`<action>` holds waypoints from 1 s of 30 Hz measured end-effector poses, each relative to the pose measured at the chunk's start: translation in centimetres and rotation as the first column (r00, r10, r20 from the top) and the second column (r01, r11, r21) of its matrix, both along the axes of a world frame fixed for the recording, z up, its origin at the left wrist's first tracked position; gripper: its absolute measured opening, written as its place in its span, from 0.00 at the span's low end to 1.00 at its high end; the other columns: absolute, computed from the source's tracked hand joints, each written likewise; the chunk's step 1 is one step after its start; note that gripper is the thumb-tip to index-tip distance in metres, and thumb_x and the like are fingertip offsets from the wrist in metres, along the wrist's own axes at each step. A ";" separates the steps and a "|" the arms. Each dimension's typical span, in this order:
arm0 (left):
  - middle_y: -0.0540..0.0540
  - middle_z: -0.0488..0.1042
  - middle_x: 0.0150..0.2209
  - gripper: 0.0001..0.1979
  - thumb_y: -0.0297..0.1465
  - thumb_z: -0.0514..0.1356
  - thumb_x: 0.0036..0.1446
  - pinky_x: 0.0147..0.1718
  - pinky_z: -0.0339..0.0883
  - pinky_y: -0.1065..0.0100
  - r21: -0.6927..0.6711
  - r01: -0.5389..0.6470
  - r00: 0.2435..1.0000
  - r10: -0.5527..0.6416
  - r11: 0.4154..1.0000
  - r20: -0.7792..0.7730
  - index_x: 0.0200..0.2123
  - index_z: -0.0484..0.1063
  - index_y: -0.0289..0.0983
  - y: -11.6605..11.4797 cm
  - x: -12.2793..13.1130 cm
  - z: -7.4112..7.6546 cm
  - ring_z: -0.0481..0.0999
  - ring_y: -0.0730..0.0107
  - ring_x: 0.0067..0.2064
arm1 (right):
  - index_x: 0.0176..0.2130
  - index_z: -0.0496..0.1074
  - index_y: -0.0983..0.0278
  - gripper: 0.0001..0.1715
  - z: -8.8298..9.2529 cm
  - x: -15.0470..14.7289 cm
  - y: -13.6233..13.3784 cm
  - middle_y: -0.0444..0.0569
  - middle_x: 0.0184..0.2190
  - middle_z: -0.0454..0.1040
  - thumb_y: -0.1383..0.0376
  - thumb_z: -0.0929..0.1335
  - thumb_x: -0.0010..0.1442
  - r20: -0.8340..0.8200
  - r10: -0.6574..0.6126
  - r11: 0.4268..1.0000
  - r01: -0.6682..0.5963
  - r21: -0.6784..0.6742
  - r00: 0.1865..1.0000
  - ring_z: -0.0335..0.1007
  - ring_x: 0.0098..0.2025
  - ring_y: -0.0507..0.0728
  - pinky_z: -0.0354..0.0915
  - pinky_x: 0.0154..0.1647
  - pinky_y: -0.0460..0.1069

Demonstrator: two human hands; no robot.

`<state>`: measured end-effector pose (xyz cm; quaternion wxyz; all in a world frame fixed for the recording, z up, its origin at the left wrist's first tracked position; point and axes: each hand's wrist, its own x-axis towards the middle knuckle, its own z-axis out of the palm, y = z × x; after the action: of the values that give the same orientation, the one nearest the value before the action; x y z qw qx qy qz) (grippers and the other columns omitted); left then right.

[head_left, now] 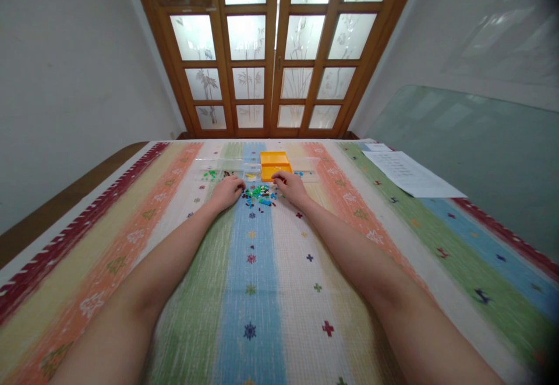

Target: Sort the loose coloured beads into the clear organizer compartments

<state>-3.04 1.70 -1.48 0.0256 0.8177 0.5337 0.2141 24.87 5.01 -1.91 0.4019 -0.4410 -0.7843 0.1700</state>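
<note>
A loose pile of tiny building bricks (pixel 258 193), mostly green, blue and dark brown, lies on the striped tablecloth between my hands. My left hand (pixel 227 193) rests at the pile's left edge, fingers curled inward; whatever they may hold is too small to make out. On the other side, my right hand (pixel 292 187) reaches in front of the orange box (pixel 275 158), thumb and fingers drawn together. Any piece in that pinch is hidden. The box stands open with its lid raised. Behind my left hand, a clear plastic tray (pixel 198 169) holds green, brown and yellow pieces in separate groups.
More clear tray with a few blue pieces (pixel 299 173) lies right of the orange box. Printed paper sheets (pixel 410 174) lie at the table's right side. A pale green glass panel (pixel 480 158) stands beyond them. Wooden glazed doors (pixel 275 64) rise behind the table.
</note>
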 end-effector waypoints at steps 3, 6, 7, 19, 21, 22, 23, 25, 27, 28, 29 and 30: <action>0.44 0.77 0.41 0.09 0.30 0.59 0.61 0.45 0.68 0.61 -0.025 -0.003 1.000 0.004 1.000 0.015 0.38 0.81 0.40 0.1 -0.1 0.2 0.75 0.59 0.43 | 0.43 0.81 0.61 0.14 0.0 0.1 0.0 0.47 0.38 0.83 0.71 0.66 0.64 -0.005 -0.006 1.000 0.006 0.003 1.000 0.77 0.40 0.57 0.68 0.45 0.50; 0.44 0.76 0.40 0.08 0.31 0.61 0.60 0.44 0.67 0.62 -0.039 0.025 0.999 -0.023 0.999 0.035 0.38 0.81 0.40 0.1 -0.2 0.4 0.75 0.60 0.42 | 0.43 0.81 0.61 0.14 0.2 0.0 -0.4 0.47 0.38 0.83 0.71 0.66 0.64 0.014 -0.004 1.000 0.004 0.003 1.000 0.77 0.40 0.57 0.67 0.44 0.49; 0.44 0.76 0.39 0.07 0.32 0.61 0.59 0.43 0.67 0.62 -0.038 0.037 0.999 -0.035 0.999 0.040 0.38 0.81 0.40 0.0 -0.2 0.5 0.75 0.60 0.41 | 0.43 0.81 0.61 0.14 0.3 -0.1 -0.5 0.47 0.38 0.83 0.71 0.66 0.64 0.023 0.000 1.000 0.000 0.001 1.000 0.77 0.40 0.57 0.67 0.43 0.49; 0.48 0.79 0.32 0.10 0.36 0.61 0.57 0.35 0.66 0.66 -0.133 -0.068 0.870 0.124 0.989 0.477 0.36 0.79 0.37 1.9 -1.1 -0.9 0.74 0.66 0.33 | 0.43 0.81 0.60 0.13 0.2 -0.3 -0.9 0.48 0.40 0.82 0.71 0.67 0.64 0.086 0.045 0.999 -0.046 0.019 0.995 0.76 0.42 0.58 0.67 0.46 0.50; 0.48 0.79 0.31 0.11 0.36 0.60 0.57 0.35 0.65 0.67 -0.117 -0.167 0.832 0.204 0.979 0.516 0.37 0.79 0.37 2.4 -1.7 -1.0 0.74 0.66 0.33 | 0.43 0.81 0.60 0.13 0.2 -0.5 -1.0 0.48 0.40 0.82 0.71 0.67 0.64 0.091 0.047 0.999 -0.049 0.011 0.995 0.76 0.42 0.58 0.67 0.46 0.50; 0.48 0.79 0.31 0.11 0.37 0.60 0.58 0.35 0.64 0.67 -0.110 -0.229 0.814 0.252 0.967 0.523 0.38 0.79 0.38 2.6 -2.0 -1.0 0.74 0.66 0.33 | 0.43 0.81 0.60 0.13 0.2 -0.6 -1.0 0.48 0.40 0.82 0.71 0.67 0.64 0.096 0.046 0.999 -0.047 0.007 0.994 0.76 0.41 0.57 0.67 0.45 0.50; 0.48 0.79 0.31 0.11 0.37 0.60 0.58 0.35 0.64 0.68 -0.100 -0.290 0.799 0.299 0.952 0.522 0.39 0.80 0.38 2.7 -2.2 -0.9 0.75 0.66 0.33 | 0.43 0.81 0.60 0.13 0.2 -0.7 -1.0 0.48 0.40 0.82 0.71 0.67 0.64 0.102 0.045 0.999 -0.046 0.003 0.994 0.76 0.41 0.57 0.67 0.45 0.50; 0.49 0.79 0.31 0.12 0.39 0.61 0.59 0.34 0.62 0.68 -0.074 -0.391 0.779 0.373 0.917 0.504 0.39 0.80 0.39 2.8 -2.7 -0.7 0.75 0.66 0.33 | 0.44 0.81 0.61 0.14 0.2 -0.9 -1.1 0.48 0.40 0.83 0.71 0.67 0.64 0.111 0.050 0.999 -0.051 0.003 0.993 0.76 0.41 0.57 0.67 0.46 0.50; 0.49 0.79 0.30 0.12 0.40 0.61 0.60 0.33 0.61 0.68 -0.058 -0.450 0.774 0.421 0.891 0.473 0.38 0.80 0.40 2.7 -3.1 -0.5 0.75 0.65 0.33 | 0.44 0.81 0.61 0.13 0.1 -1.1 -1.2 0.49 0.41 0.83 0.70 0.67 0.65 0.120 0.068 0.998 -0.069 0.005 0.990 0.76 0.43 0.57 0.67 0.47 0.50; 0.49 0.79 0.30 0.12 0.40 0.60 0.60 0.33 0.60 0.68 -0.058 -0.467 0.774 0.439 0.882 0.456 0.38 0.81 0.40 2.6 -3.2 -0.5 0.75 0.65 0.33 | 0.44 0.81 0.61 0.13 0.1 -1.1 -1.2 0.49 0.42 0.83 0.70 0.67 0.65 0.128 0.077 0.997 -0.079 0.004 0.989 0.76 0.43 0.57 0.67 0.47 0.50; 0.48 0.79 0.30 0.12 0.40 0.60 0.60 0.32 0.60 0.68 -0.060 -0.477 0.776 0.453 0.877 0.438 0.38 0.81 0.40 2.5 -3.3 -0.4 0.75 0.65 0.33 | 0.45 0.81 0.61 0.13 0.0 -1.1 -1.2 0.49 0.42 0.83 0.70 0.67 0.65 0.137 0.085 0.996 -0.086 0.003 0.987 0.77 0.43 0.57 0.67 0.47 0.50; 0.48 0.79 0.31 0.13 0.40 0.60 0.60 0.32 0.60 0.68 -0.062 -0.478 0.784 0.458 0.876 0.419 0.39 0.81 0.40 2.4 -3.5 -0.4 0.75 0.64 0.33 | 0.45 0.81 0.61 0.13 0.0 -1.1 -1.2 0.49 0.42 0.83 0.70 0.67 0.65 0.143 0.089 0.996 -0.090 0.003 0.986 0.77 0.43 0.57 0.67 0.48 0.50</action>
<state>-6.52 4.08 -1.88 0.0667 0.5942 0.6960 0.3976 23.76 3.83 -1.93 0.3388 -0.4146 -0.8307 0.1523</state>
